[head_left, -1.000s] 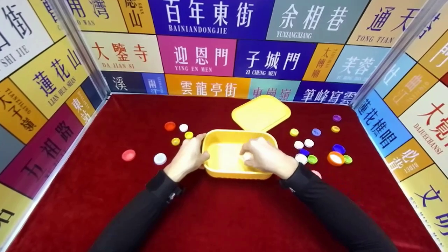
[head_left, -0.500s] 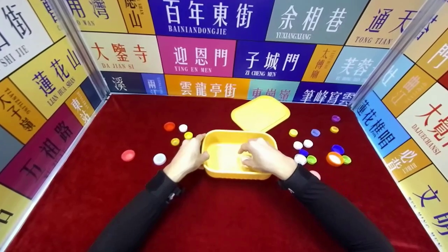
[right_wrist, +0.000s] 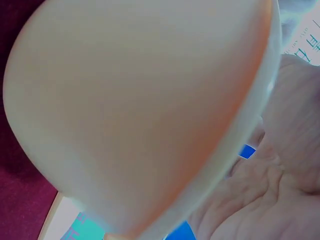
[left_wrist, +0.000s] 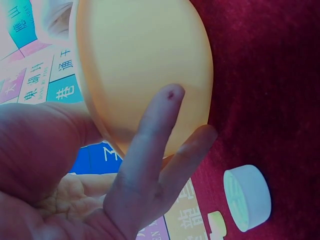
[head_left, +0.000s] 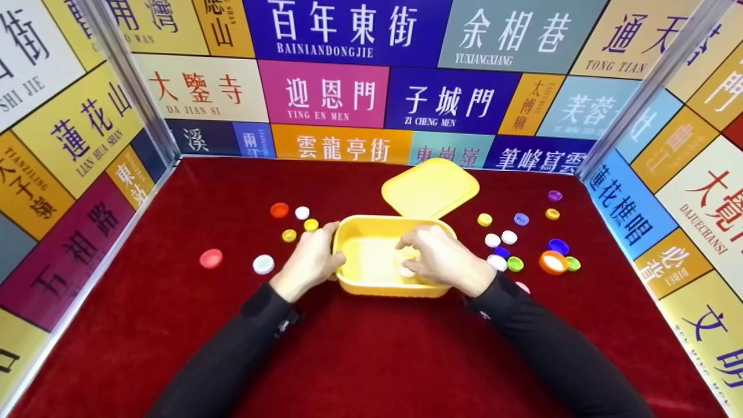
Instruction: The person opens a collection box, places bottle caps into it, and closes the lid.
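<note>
A yellow plastic box (head_left: pixel 371 288) stands on the red cloth in front of me, its top uncovered. My left hand (head_left: pixel 307 260) grips its left end, thumb over the rim and fingers against the outer wall. In the left wrist view two fingers lie along the box's side (left_wrist: pixel 145 45). My right hand (head_left: pixel 446 259) reaches over the right rim into the box, fingers bent downward and apart from the thumb. Just below the thumb, a white bottle cap (head_left: pixel 406 271) shows inside. From the right wrist, the box wall (right_wrist: pixel 125 100) hides the fingertips.
Behind the box lies its yellow lid (head_left: pixel 430 187). Several caps are scattered to the right, among them an orange one (head_left: pixel 553 263). On the left are a pink cap (head_left: pixel 211 258), a white cap (head_left: pixel 263 265) and several smaller ones. Printed panels (head_left: pixel 325 93) wall the table.
The fingers of my right hand have spread from a closed bunch, and more of the white cap shows under them. My left hand keeps its grip on the box.
</note>
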`<state>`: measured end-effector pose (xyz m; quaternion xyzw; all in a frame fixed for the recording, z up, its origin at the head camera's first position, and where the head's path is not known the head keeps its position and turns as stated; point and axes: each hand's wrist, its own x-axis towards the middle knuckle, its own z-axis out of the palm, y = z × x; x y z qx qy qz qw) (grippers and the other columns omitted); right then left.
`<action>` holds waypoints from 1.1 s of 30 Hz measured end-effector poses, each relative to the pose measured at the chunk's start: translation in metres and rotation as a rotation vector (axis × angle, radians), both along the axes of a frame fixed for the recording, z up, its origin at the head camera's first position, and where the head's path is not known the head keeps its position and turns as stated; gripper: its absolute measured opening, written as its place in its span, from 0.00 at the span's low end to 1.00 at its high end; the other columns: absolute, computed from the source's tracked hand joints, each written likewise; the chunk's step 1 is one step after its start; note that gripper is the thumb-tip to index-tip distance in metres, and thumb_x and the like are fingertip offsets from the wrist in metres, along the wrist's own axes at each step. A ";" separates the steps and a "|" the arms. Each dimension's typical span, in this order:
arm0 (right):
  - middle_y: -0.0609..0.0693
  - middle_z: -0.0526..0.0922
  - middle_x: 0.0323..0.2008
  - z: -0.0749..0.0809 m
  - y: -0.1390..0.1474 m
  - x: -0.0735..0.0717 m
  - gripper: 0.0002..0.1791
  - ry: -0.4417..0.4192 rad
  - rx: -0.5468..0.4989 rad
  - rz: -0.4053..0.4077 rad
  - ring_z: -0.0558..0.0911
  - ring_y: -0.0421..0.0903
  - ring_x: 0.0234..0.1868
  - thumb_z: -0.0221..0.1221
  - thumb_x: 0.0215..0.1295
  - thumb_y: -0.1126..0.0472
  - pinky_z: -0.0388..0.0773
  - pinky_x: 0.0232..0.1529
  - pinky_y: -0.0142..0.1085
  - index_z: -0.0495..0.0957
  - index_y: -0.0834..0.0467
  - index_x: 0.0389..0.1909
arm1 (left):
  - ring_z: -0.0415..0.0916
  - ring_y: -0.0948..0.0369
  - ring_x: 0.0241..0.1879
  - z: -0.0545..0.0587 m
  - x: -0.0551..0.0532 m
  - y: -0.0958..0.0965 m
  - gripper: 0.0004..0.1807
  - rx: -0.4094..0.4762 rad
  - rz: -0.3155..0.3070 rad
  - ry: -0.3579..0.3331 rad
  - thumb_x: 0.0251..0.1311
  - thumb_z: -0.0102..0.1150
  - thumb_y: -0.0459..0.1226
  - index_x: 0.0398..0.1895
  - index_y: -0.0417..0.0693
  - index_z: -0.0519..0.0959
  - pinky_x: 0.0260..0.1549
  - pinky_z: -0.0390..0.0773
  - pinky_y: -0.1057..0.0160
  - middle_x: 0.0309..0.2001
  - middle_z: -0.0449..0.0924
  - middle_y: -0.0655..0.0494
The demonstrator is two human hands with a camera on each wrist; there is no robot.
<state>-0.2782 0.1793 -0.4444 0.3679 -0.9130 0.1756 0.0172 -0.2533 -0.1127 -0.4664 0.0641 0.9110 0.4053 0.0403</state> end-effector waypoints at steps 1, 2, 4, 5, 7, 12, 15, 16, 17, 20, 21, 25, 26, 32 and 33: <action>0.64 0.96 0.51 0.001 0.001 0.000 0.16 0.009 -0.001 -0.004 0.93 0.63 0.53 0.79 0.70 0.64 0.92 0.59 0.57 0.93 0.65 0.55 | 0.96 0.48 0.37 0.000 0.000 0.000 0.40 -0.001 -0.001 0.001 0.75 0.66 0.28 0.89 0.35 0.69 0.27 0.93 0.61 0.74 0.83 0.29; 0.63 0.96 0.51 0.001 0.002 -0.001 0.16 0.015 -0.005 -0.006 0.93 0.63 0.53 0.79 0.70 0.64 0.92 0.59 0.57 0.93 0.65 0.55 | 0.96 0.48 0.37 0.000 0.000 0.000 0.40 -0.001 -0.003 0.003 0.75 0.65 0.28 0.89 0.35 0.68 0.27 0.93 0.60 0.74 0.83 0.29; 0.63 0.96 0.51 0.002 0.004 -0.003 0.16 0.020 -0.020 -0.012 0.93 0.63 0.52 0.79 0.70 0.64 0.92 0.59 0.58 0.93 0.64 0.56 | 0.96 0.48 0.37 0.000 0.000 0.000 0.40 0.002 -0.004 0.005 0.74 0.65 0.28 0.89 0.35 0.68 0.27 0.93 0.60 0.74 0.83 0.29; 0.63 0.95 0.51 0.003 0.005 -0.004 0.16 0.024 -0.029 -0.015 0.93 0.63 0.52 0.79 0.71 0.64 0.92 0.58 0.58 0.93 0.64 0.56 | 0.96 0.47 0.37 0.000 0.000 0.000 0.40 0.004 -0.005 0.007 0.74 0.65 0.28 0.89 0.34 0.68 0.27 0.93 0.60 0.74 0.83 0.29; 0.65 0.94 0.51 0.006 0.008 -0.006 0.16 0.020 -0.054 -0.024 0.92 0.64 0.52 0.78 0.71 0.65 0.92 0.58 0.58 0.93 0.65 0.56 | 0.97 0.47 0.38 0.000 0.001 -0.001 0.40 0.009 -0.005 0.011 0.74 0.65 0.28 0.88 0.34 0.69 0.26 0.93 0.60 0.74 0.83 0.28; 0.66 0.93 0.50 0.013 0.015 -0.013 0.16 0.020 -0.102 -0.071 0.92 0.65 0.51 0.78 0.72 0.64 0.93 0.57 0.58 0.93 0.64 0.57 | 0.97 0.45 0.43 -0.001 0.001 0.000 0.40 0.013 0.004 0.005 0.74 0.65 0.27 0.88 0.35 0.69 0.27 0.93 0.60 0.74 0.83 0.29; 0.66 0.93 0.51 0.017 0.020 -0.018 0.17 0.030 -0.122 -0.105 0.93 0.66 0.52 0.78 0.72 0.63 0.93 0.57 0.59 0.93 0.64 0.58 | 0.97 0.44 0.44 -0.001 0.000 0.000 0.39 0.020 0.009 -0.006 0.74 0.65 0.27 0.88 0.36 0.70 0.27 0.93 0.60 0.73 0.84 0.30; 0.67 0.94 0.51 0.018 0.022 -0.020 0.17 0.035 -0.129 -0.115 0.93 0.67 0.52 0.78 0.72 0.63 0.93 0.57 0.59 0.93 0.65 0.58 | 0.97 0.44 0.45 0.000 0.000 0.001 0.39 0.022 0.012 -0.009 0.74 0.65 0.27 0.88 0.37 0.70 0.27 0.93 0.59 0.72 0.84 0.31; 0.67 0.94 0.51 0.020 0.024 -0.022 0.17 0.040 -0.137 -0.124 0.93 0.67 0.53 0.78 0.73 0.63 0.93 0.57 0.59 0.93 0.65 0.58 | 0.96 0.44 0.45 0.000 0.000 0.001 0.39 0.023 0.014 -0.013 0.74 0.65 0.27 0.88 0.38 0.71 0.27 0.93 0.59 0.72 0.85 0.31; 0.67 0.94 0.52 0.023 0.032 -0.030 0.17 0.047 -0.157 -0.152 0.93 0.66 0.52 0.76 0.73 0.64 0.93 0.57 0.60 0.93 0.65 0.59 | 0.96 0.44 0.45 0.000 0.000 0.001 0.39 0.024 0.017 -0.015 0.73 0.65 0.27 0.88 0.38 0.71 0.27 0.93 0.59 0.71 0.85 0.31; 0.67 0.94 0.53 0.023 0.035 -0.032 0.17 0.048 -0.162 -0.165 0.93 0.66 0.52 0.76 0.73 0.64 0.93 0.57 0.59 0.93 0.65 0.59 | 0.96 0.44 0.45 0.000 0.000 0.001 0.39 0.023 0.018 -0.014 0.73 0.65 0.27 0.88 0.38 0.71 0.27 0.93 0.60 0.72 0.85 0.31; 0.66 0.93 0.57 0.024 0.048 -0.045 0.19 0.039 -0.187 -0.231 0.93 0.65 0.54 0.75 0.73 0.63 0.93 0.58 0.58 0.93 0.64 0.62 | 0.96 0.44 0.44 -0.001 -0.001 0.001 0.40 0.019 0.020 -0.009 0.73 0.65 0.27 0.88 0.37 0.70 0.26 0.93 0.60 0.72 0.84 0.30; 0.66 0.93 0.58 0.023 0.052 -0.048 0.19 0.033 -0.194 -0.247 0.93 0.65 0.54 0.75 0.74 0.63 0.93 0.59 0.59 0.93 0.63 0.62 | 0.96 0.45 0.43 -0.001 -0.001 0.001 0.40 0.018 0.020 -0.009 0.73 0.65 0.27 0.89 0.37 0.70 0.26 0.93 0.60 0.73 0.84 0.30; 0.67 0.91 0.63 0.018 0.075 -0.067 0.23 0.005 -0.194 -0.340 0.91 0.68 0.59 0.73 0.74 0.61 0.89 0.65 0.61 0.90 0.64 0.66 | 0.96 0.46 0.42 0.000 0.000 0.002 0.40 0.010 0.016 -0.016 0.74 0.65 0.28 0.89 0.36 0.69 0.27 0.93 0.60 0.75 0.83 0.30; 0.67 0.91 0.64 0.016 0.079 -0.070 0.24 0.002 -0.191 -0.356 0.91 0.68 0.59 0.73 0.74 0.60 0.89 0.66 0.62 0.90 0.64 0.67 | 0.96 0.46 0.42 0.001 0.001 0.002 0.40 0.009 0.016 -0.017 0.74 0.65 0.28 0.89 0.36 0.68 0.27 0.93 0.60 0.75 0.82 0.30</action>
